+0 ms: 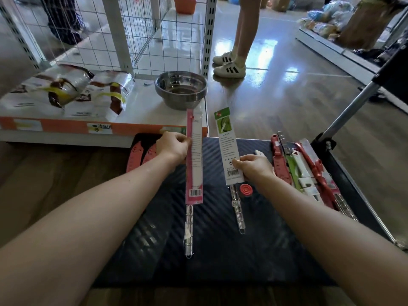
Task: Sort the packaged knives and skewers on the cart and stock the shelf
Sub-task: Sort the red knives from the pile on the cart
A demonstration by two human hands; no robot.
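My left hand (173, 146) grips a long pink-carded skewer pack (194, 160) held upright over the dark cart deck (220, 250); its metal handles hang below the card. My right hand (254, 165) pinches a shorter green-and-white carded pack (228, 146), metal ends showing beneath it. A pile of packaged knives and skewers (304, 171) in red, green and white lies at the cart's right side. Two pink knife packs (141, 154) lie at the cart's far left. The white shelf (143, 107) stands just beyond the cart.
A steel bowl (181, 89) and glossy bags (66, 89) sit on the shelf. A red round cap (246, 190) lies on the deck. Another person's legs and sneakers (229, 65) stand beyond the shelf post. The cart handle (353, 107) rises at right.
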